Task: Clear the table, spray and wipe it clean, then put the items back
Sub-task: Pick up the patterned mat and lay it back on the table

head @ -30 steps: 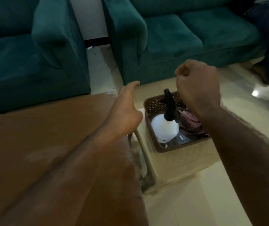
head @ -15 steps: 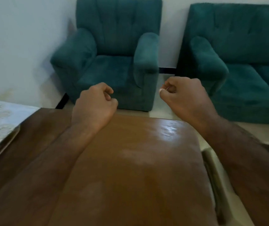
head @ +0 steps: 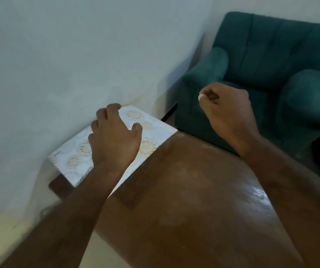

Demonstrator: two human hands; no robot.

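Note:
The brown wooden table fills the lower middle of the view, glossy with pale smears. A white mat with gold flower patterns lies over a darker stand at the table's far left corner, next to the wall. My left hand hovers over the mat with fingers spread and curved; whether it touches the mat is unclear. My right hand hangs above the table's far edge, loosely fisted, with nothing in it. The spray bottle and cloth are out of view.
A teal armchair stands just beyond the table at upper right. A pale wall runs along the left side, close to the mat. Pale floor shows at lower left.
The view has swung left from the basket with the spray bottle to the table's left corner. My left hand has opened and moved over the patterned mat; the right hand stays fisted.

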